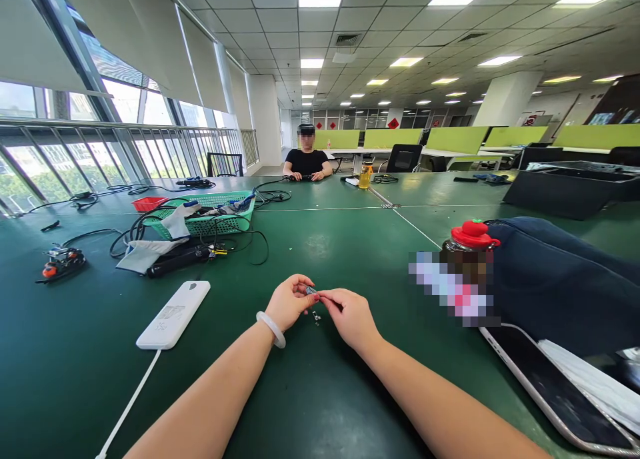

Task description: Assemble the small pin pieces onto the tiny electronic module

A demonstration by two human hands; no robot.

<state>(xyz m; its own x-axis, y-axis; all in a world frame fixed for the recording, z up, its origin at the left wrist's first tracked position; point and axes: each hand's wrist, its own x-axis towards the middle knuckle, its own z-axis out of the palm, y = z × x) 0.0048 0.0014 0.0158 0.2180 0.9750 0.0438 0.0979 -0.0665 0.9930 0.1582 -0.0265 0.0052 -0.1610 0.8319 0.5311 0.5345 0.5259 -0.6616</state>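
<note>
Above the middle of the green table (320, 392), my left hand (289, 304) and my right hand (353, 316) meet at their fingertips. Between them is a small grey metallic piece (311, 290), too small for me to name its kind. The left thumb and fingers pinch it; the right thumb and forefinger close at its right end. My fingers hide part of it. Just below the hands, a few tiny silvery pieces (316, 318) lie on the table. A pale bangle (271, 330) circles my left wrist.
Left stand a white power bank (173, 314) with a cable, a green basket (220, 224) and a red tray (149, 204). Right are a red-lidded bottle (473, 236), a dark blue bag (555, 279) and a phone (550, 386). Across the table sits a person (307, 160).
</note>
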